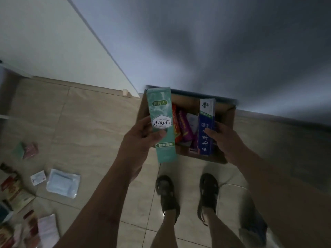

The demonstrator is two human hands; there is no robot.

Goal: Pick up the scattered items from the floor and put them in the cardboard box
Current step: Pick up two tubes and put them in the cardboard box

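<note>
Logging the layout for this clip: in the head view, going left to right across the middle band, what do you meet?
Pink packet on the floor → left hand → green carton it holds → orange and purple packs in the cardboard box → blue carton → right hand holding it.

The beige tiled floor [93, 126] carries an open cardboard box [230, 120] against the wall. To the left lie a clear plastic packet [62, 183], a small white card [38, 178], a pink packet [31, 150] and more blurred wrappers [12, 192].
</note>
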